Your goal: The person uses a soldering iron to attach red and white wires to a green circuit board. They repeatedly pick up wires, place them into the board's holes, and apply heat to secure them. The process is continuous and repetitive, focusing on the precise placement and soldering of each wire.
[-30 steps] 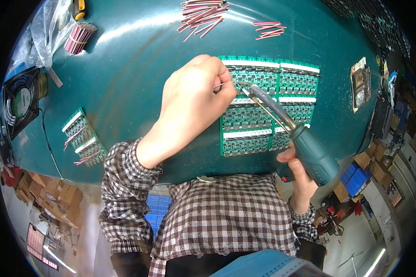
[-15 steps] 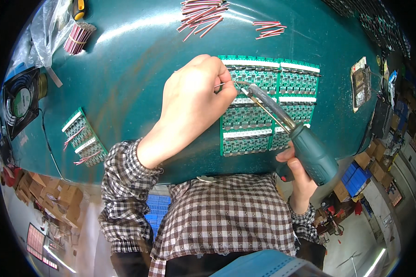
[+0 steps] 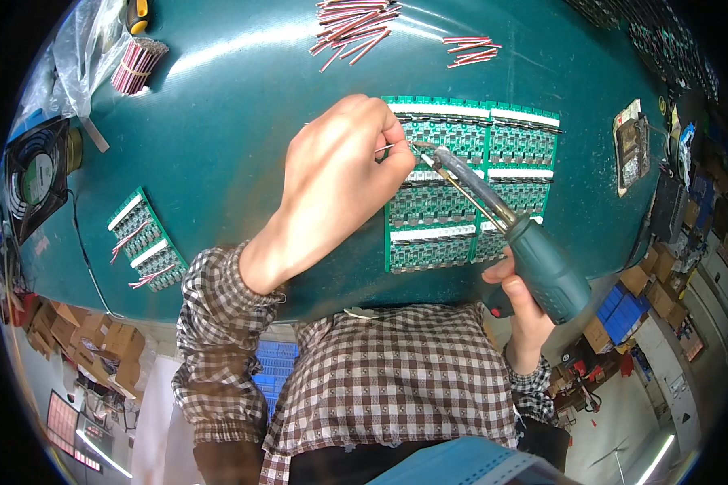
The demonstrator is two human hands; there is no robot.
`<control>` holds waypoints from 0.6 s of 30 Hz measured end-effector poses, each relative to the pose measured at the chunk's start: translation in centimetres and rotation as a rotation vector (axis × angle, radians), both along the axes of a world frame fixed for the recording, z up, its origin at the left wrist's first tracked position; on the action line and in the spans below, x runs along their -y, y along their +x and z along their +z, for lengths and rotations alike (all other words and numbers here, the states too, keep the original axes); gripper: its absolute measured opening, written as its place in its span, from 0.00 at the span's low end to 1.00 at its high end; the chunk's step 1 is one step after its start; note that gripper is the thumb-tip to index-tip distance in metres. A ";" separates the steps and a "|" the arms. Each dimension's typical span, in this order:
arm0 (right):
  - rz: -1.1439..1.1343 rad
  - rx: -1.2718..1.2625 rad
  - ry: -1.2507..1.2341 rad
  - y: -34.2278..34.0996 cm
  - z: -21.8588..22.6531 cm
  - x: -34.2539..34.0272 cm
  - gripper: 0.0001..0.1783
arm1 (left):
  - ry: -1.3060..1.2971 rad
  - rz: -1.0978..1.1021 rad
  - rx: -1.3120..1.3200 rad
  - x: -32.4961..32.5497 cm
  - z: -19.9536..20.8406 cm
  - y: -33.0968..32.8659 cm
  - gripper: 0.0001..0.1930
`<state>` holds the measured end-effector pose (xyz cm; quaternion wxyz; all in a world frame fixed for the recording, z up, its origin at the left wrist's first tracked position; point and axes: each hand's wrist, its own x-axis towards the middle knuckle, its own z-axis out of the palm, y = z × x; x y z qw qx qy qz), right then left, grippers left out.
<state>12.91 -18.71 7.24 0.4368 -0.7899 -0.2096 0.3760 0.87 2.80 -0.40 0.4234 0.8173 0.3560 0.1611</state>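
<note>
Green tabletop (image 3: 218, 137) below, left fingers (image 3: 397, 167) pinch wire (image 3: 383, 149) (apparently), right fingers (image 3: 523, 297) a soldering iron (image 3: 538, 252).

Black fan (image 3: 37, 179), plastic bag (image 3: 79, 65), apparently cardboard boxes (image 3: 121, 343)

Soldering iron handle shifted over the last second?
No: the soldering iron handle shows no clear shift against the large circuit board panel.

Head view, left fisheye | worn high, aimed down, upright | tabletop (image 3: 590, 186) close below, fills upper frame | its near edge bows across below centre
</note>
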 end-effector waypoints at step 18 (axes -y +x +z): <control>-0.036 -0.075 0.038 0.1 0.0 0.2 0.16 | 0.010 -0.007 0.001 -0.1 0.1 0.0 0.04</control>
